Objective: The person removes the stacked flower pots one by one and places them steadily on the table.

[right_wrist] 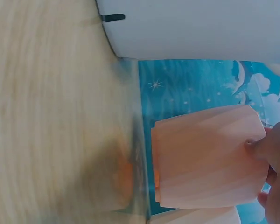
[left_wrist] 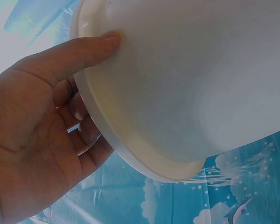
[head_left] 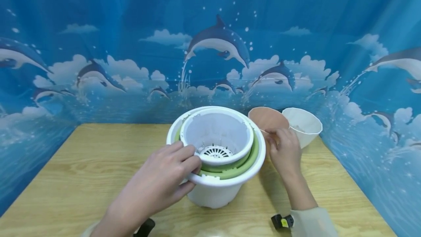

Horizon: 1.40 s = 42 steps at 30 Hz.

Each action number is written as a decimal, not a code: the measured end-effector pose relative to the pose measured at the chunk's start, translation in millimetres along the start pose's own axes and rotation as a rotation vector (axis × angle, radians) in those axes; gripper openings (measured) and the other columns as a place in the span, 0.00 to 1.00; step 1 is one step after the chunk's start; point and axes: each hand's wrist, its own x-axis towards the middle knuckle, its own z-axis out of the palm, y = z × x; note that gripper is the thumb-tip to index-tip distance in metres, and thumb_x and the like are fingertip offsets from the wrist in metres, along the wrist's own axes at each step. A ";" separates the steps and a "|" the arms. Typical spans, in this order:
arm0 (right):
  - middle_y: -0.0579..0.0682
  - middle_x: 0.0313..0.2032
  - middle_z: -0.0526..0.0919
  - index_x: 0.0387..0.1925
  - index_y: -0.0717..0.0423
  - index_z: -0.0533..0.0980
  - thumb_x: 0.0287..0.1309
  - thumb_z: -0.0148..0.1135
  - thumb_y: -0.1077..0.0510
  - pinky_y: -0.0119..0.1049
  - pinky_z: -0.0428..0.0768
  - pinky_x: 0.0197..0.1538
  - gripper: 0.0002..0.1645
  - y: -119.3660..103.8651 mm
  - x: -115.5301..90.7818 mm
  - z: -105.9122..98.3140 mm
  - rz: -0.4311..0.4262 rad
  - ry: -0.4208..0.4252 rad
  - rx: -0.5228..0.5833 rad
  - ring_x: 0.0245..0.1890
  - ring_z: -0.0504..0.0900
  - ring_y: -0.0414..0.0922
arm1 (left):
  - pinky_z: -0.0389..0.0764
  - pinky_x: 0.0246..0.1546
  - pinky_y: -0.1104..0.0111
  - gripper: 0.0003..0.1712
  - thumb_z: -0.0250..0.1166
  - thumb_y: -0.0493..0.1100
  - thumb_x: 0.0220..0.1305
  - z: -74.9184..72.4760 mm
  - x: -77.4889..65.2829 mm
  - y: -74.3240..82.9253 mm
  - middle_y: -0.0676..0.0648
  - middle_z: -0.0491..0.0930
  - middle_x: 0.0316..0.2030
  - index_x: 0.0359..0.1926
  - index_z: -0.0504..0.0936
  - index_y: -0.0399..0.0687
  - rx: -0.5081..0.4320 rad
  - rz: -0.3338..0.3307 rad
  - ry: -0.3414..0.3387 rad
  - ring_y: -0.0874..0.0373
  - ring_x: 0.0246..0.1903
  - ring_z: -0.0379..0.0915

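Note:
A large white flower pot (head_left: 213,195) stands near the middle of the table, with green pots (head_left: 230,174) and a smaller white pot (head_left: 215,129) with a slotted bottom nested inside it. My left hand (head_left: 164,176) grips the large pot's near-left rim; in the left wrist view its thumb (left_wrist: 98,49) lies against the outer wall, fingers over the rim. To the right, my right hand (head_left: 285,151) pinches the near rim of a terracotta-coloured pot (head_left: 268,118). That pot (right_wrist: 205,158) tapers toward its base in the right wrist view; whether it touches the table I cannot tell.
A white faceted pot (head_left: 304,120) stands just right of the terracotta-coloured one, near the table's back right corner. The wooden table (head_left: 108,156) meets a blue dolphin-print curtain (head_left: 131,46) behind and at both sides.

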 end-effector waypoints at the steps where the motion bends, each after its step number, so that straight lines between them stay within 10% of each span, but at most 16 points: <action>1: 0.58 0.35 0.86 0.38 0.61 0.81 0.47 0.72 0.73 0.51 0.74 0.50 0.14 1.1 -1.2 1.3 0.006 -0.007 -0.001 0.41 0.79 0.59 | 0.72 0.32 0.70 0.15 0.78 0.49 0.50 0.0 0.1 0.2 0.61 0.74 0.32 0.31 0.78 0.59 0.001 -0.002 -0.003 0.64 0.31 0.63; 24: 0.59 0.43 0.87 0.41 0.62 0.86 0.49 0.66 0.79 0.54 0.74 0.60 0.18 10.5 -9.1 13.5 0.028 -0.026 0.119 0.52 0.82 0.60 | 0.72 0.32 0.70 0.15 0.78 0.48 0.50 1.5 0.1 1.1 0.61 0.73 0.32 0.31 0.77 0.58 -0.002 0.003 0.009 0.63 0.31 0.63; 42: 0.62 0.58 0.79 0.57 0.64 0.77 0.48 0.67 0.69 0.61 0.61 0.70 0.29 13.8 -11.9 15.3 0.058 -0.229 0.140 0.68 0.67 0.64 | 0.71 0.32 0.70 0.15 0.78 0.48 0.50 1.6 -0.5 1.1 0.61 0.73 0.32 0.31 0.77 0.58 -0.001 -0.001 0.008 0.63 0.31 0.62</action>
